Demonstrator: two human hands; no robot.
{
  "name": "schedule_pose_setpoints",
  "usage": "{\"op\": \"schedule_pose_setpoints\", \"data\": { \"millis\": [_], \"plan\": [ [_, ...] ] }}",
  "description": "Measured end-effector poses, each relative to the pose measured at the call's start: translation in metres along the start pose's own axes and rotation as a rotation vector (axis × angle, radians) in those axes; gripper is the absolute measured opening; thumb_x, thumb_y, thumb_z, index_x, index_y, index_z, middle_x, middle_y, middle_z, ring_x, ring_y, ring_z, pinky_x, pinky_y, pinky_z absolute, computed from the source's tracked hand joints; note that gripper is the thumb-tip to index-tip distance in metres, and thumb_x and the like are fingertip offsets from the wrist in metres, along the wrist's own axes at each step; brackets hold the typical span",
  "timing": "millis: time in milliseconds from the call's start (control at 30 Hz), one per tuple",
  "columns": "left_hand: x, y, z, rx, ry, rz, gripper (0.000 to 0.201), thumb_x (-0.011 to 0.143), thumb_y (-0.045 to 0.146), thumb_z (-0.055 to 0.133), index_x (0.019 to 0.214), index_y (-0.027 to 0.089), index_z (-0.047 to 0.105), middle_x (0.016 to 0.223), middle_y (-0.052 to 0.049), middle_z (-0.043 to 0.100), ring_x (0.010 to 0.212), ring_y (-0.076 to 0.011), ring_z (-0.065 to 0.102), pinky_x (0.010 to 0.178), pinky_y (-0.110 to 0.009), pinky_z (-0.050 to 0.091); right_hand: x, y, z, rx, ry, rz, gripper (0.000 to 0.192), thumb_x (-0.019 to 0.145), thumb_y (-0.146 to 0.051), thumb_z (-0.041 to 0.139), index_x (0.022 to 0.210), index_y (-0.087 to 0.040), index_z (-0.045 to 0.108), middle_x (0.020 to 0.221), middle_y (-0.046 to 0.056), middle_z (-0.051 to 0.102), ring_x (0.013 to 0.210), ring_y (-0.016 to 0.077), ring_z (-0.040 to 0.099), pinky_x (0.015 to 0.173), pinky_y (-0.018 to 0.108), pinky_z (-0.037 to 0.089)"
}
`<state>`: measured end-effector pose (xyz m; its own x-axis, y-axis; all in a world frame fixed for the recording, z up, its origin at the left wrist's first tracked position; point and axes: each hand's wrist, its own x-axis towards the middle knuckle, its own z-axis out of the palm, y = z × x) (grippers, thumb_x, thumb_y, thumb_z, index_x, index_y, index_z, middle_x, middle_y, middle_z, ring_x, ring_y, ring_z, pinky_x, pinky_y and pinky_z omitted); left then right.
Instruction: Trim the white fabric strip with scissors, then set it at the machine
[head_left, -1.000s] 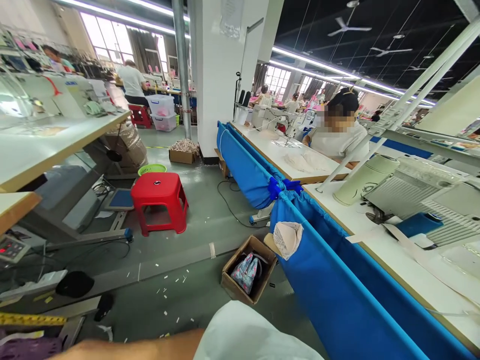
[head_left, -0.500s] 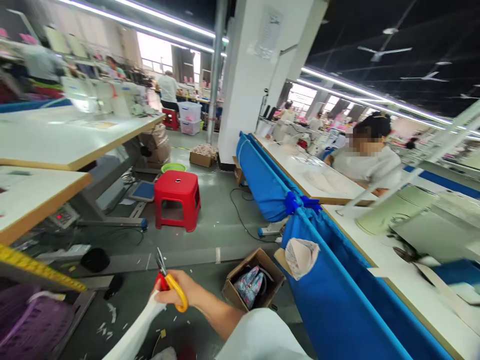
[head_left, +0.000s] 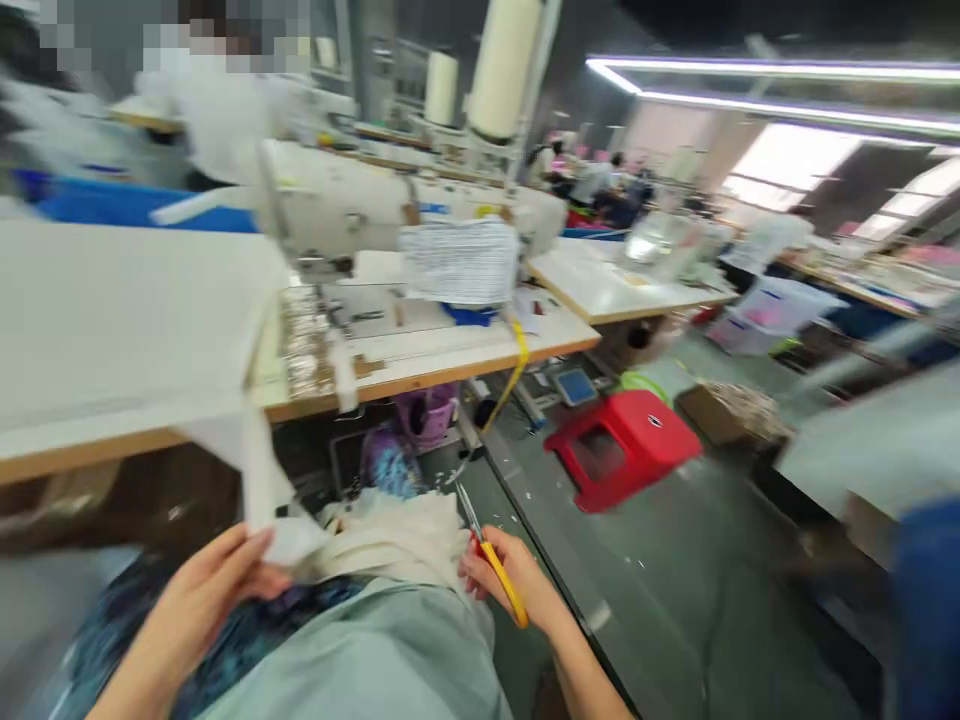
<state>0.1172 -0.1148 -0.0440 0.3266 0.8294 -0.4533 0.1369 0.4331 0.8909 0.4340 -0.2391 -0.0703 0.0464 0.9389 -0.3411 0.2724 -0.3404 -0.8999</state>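
My right hand (head_left: 517, 575) is closed around a pair of scissors (head_left: 495, 570) with yellow and red handles, the blades pointing up and away. My left hand (head_left: 225, 580) pinches a white cloth strip (head_left: 259, 475), which runs up to the edge of the sewing table. Cream cloth (head_left: 397, 535) lies bunched between my hands, over my lap. Motion blur softens the edges of the cloth.
A white sewing machine (head_left: 345, 205) stands on the table (head_left: 435, 375), with a printed paper sheet (head_left: 459, 262) in front of it. A yellow tape measure (head_left: 517, 360) hangs over the edge. On the floor sit a red stool (head_left: 626, 445) and a purple basket (head_left: 426, 415).
The view has swung left from the aisle to the sewing table. My left hand has come into view on the white strip. The scissors remain in my right hand.
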Motion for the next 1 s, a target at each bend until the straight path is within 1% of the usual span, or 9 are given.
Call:
{"op": "schedule_pose_setpoints", "data": {
  "millis": [67, 133, 233, 333, 467, 567, 667, 833, 1000],
  "plan": [
    [-0.009, -0.010, 0.001, -0.134, 0.073, 0.006, 0.056, 0.059, 0.067, 0.078, 0.084, 0.019, 0.062, 0.055, 0.002, 0.066, 0.052, -0.0163, 0.063, 0.053, -0.024, 0.051, 0.019, -0.030, 0.018, 0.105, -0.295, -0.051, 0.049, 0.078, -0.067, 0.060, 0.078, -0.020, 0.046, 0.074, 0.001, 0.061, 0.060, 0.0138, 0.059, 0.054, 0.025, 0.049],
    [-0.014, -0.011, 0.005, -0.179, 0.033, 0.003, 0.054, 0.060, 0.066, 0.079, 0.079, 0.018, 0.061, 0.053, -0.001, 0.067, 0.049, -0.0153, 0.061, 0.049, -0.022, 0.048, 0.038, -0.057, 0.033, 0.004, -0.483, -0.094, 0.053, 0.078, -0.071, 0.057, 0.077, -0.019, 0.046, 0.070, -0.001, 0.056, 0.058, 0.0113, 0.054, 0.054, 0.023, 0.046],
    [-0.021, -0.008, 0.007, -0.215, -0.012, -0.017, 0.051, 0.064, 0.063, 0.077, 0.077, 0.016, 0.062, 0.059, -0.006, 0.071, 0.054, -0.0152, 0.064, 0.053, -0.021, 0.050, 0.070, -0.081, 0.048, -0.327, -0.621, -0.221, 0.050, 0.083, -0.067, 0.053, 0.072, -0.019, 0.045, 0.063, -0.006, 0.043, 0.056, 0.0089, 0.042, 0.050, 0.020, 0.034],
    [-0.027, -0.012, 0.002, -0.280, -0.001, -0.069, 0.053, 0.063, 0.063, 0.078, 0.081, 0.016, 0.062, 0.063, -0.007, 0.073, 0.059, -0.0167, 0.067, 0.057, -0.022, 0.052, 0.098, -0.091, 0.057, -0.608, -0.730, -0.326, 0.043, 0.087, -0.057, 0.053, 0.068, -0.019, 0.044, 0.060, -0.007, 0.036, 0.055, 0.0086, 0.032, 0.049, 0.021, 0.024],
    [-0.029, -0.019, -0.001, -0.324, 0.045, -0.096, 0.052, 0.063, 0.065, 0.076, 0.077, 0.017, 0.061, 0.061, -0.005, 0.072, 0.058, -0.0170, 0.068, 0.057, -0.023, 0.052, 0.121, -0.096, 0.068, -0.733, -0.877, -0.319, 0.037, 0.087, -0.049, 0.055, 0.067, -0.019, 0.046, 0.059, -0.007, 0.036, 0.055, 0.0085, 0.031, 0.050, 0.022, 0.022],
    [-0.026, -0.020, -0.001, -0.332, 0.069, -0.112, 0.052, 0.062, 0.066, 0.076, 0.075, 0.017, 0.061, 0.059, -0.005, 0.071, 0.058, -0.0178, 0.068, 0.057, -0.023, 0.051, 0.130, -0.098, 0.077, -0.732, -0.919, -0.281, 0.037, 0.087, -0.050, 0.057, 0.069, -0.018, 0.051, 0.061, -0.007, 0.039, 0.057, 0.0087, 0.034, 0.051, 0.021, 0.023],
    [-0.023, -0.020, -0.003, -0.345, 0.083, -0.122, 0.052, 0.061, 0.066, 0.075, 0.073, 0.018, 0.061, 0.058, -0.005, 0.070, 0.056, -0.0176, 0.067, 0.056, -0.024, 0.050, 0.134, -0.096, 0.083, -0.742, -0.906, -0.300, 0.038, 0.086, -0.051, 0.060, 0.069, -0.018, 0.053, 0.061, -0.007, 0.039, 0.057, 0.0087, 0.034, 0.052, 0.021, 0.022],
    [-0.018, -0.022, -0.006, -0.370, 0.084, -0.147, 0.053, 0.059, 0.067, 0.076, 0.071, 0.018, 0.060, 0.053, -0.004, 0.068, 0.051, -0.0157, 0.063, 0.053, -0.022, 0.048, 0.133, -0.092, 0.087, -0.929, -0.742, -0.427, 0.036, 0.085, -0.051, 0.064, 0.075, -0.017, 0.057, 0.066, -0.003, 0.049, 0.059, 0.0102, 0.036, 0.054, 0.024, 0.020],
    [-0.013, -0.026, -0.009, -0.357, 0.055, -0.152, 0.053, 0.060, 0.067, 0.076, 0.071, 0.017, 0.059, 0.053, -0.004, 0.069, 0.050, -0.0152, 0.062, 0.052, -0.022, 0.047, 0.129, -0.096, 0.091, -1.049, -0.641, -0.434, 0.045, 0.083, -0.062, 0.061, 0.074, -0.017, 0.059, 0.068, 0.001, 0.059, 0.059, 0.0122, 0.045, 0.055, 0.026, 0.019]
  ]
}}
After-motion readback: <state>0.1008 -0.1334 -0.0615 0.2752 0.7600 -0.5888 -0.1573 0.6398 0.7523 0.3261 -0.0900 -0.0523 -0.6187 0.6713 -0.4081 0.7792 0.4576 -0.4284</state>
